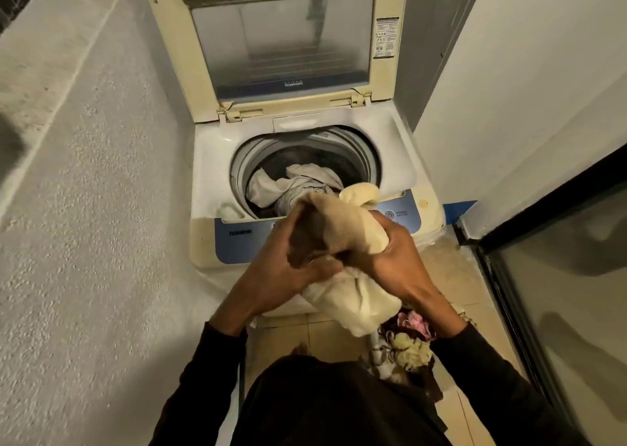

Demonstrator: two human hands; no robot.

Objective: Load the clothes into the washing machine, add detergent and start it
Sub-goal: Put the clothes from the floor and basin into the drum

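A top-loading washing machine (210, 160) stands ahead with its lid (281, 41) raised. Pale clothes (298, 184) lie in its drum. In front of the blue control panel (237, 238), both hands grip a bunched cream towel (353, 221). My left hand (298, 255) wraps its near side, fingers curled round it. My right hand (390, 252) clasps it from the right. The towel's lower end hangs below the hands, and its upper end pokes up over the drum's front rim.
A pile of mixed clothes (410, 340) lies on the tiled floor at the lower right. A rough white wall (84, 208) runs along the left. A dark-framed glass door (559, 276) stands on the right, and a white wall (526, 72) rises behind it.
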